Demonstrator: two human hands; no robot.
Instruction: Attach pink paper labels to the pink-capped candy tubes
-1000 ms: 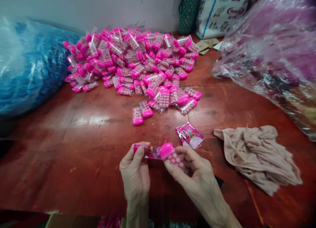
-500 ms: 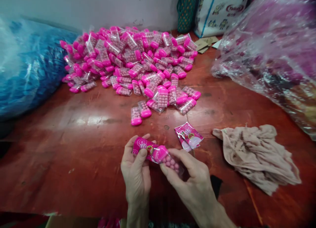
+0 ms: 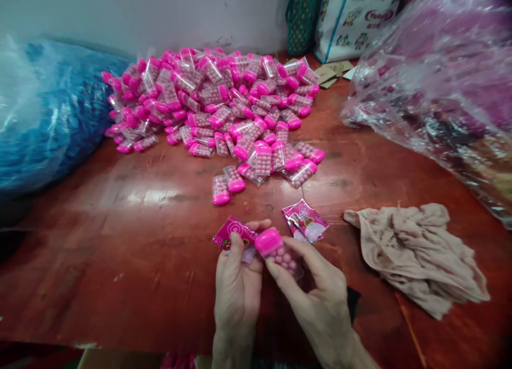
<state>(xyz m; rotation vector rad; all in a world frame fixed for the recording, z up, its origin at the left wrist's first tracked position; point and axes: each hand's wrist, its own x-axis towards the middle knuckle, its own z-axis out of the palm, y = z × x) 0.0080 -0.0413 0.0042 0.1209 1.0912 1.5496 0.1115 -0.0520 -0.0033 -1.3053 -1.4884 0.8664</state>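
Between the thumb and fingers of my left hand (image 3: pixel 239 283) is a printed magenta plastic sleeve (image 3: pixel 230 231), tilted over to the left. My right hand (image 3: pixel 320 291) pinches a clear candy container (image 3: pixel 283 256) filled with pink balls, its bright pink cap pointing up and left toward the sleeve. The cap lies close beside the sleeve; whether they touch I cannot tell. Just beyond my right hand, a few more printed sleeves (image 3: pixel 304 219) lie overlapped on the table. Two filled containers (image 3: pixel 228 186) rest side by side past my left hand.
A large heap of pink-capped containers (image 3: pixel 216 99) covers the back of the reddish wooden table (image 3: pixel 132 241). On the left stands a clear bag of blue pieces (image 3: pixel 52 113); a plastic bag with pink contents (image 3: pixel 440 81) bulges at right. A crumpled cloth (image 3: pixel 416 251) lies at right.
The sleeve and the capped end of the container, overlapping before, are now apart. My left hand has shifted right and the sleeve tilts left, while my right hand keeps its pinch.
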